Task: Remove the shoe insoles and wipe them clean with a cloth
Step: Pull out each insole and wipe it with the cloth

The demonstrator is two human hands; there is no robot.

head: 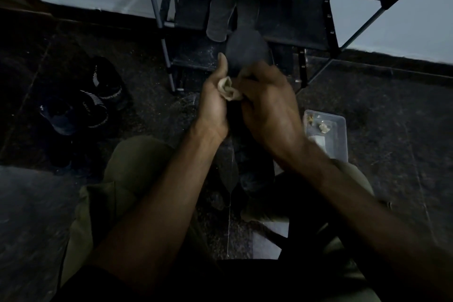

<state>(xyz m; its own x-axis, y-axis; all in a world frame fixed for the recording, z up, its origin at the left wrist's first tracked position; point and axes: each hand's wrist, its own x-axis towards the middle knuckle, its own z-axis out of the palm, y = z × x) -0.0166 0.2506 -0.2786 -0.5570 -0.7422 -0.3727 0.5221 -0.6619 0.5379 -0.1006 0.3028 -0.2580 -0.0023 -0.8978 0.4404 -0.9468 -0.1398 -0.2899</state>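
A dark insole (245, 52) stands upright between my hands, in front of the shoe rack. My left hand (213, 108) grips its left edge, thumb pointing up along it. My right hand (269, 110), blurred, closes over the insole from the right and holds a small light cloth (228, 89) bunched against it. Most of the insole's lower part is hidden by my hands; a dark pointed shape (230, 174) shows below my wrists, and I cannot tell whether it belongs to the same insole. A pair of dark shoes (98, 98) with white stripes lies on the floor to the left.
A black metal-framed shoe rack (326, 32) stands against the wall just behind my hands, with a grey piece (218, 17) on its shelf. A clear plastic container (340, 140) sits on the dark floor at the right. My knees in olive trousers (127, 171) flank the work area.
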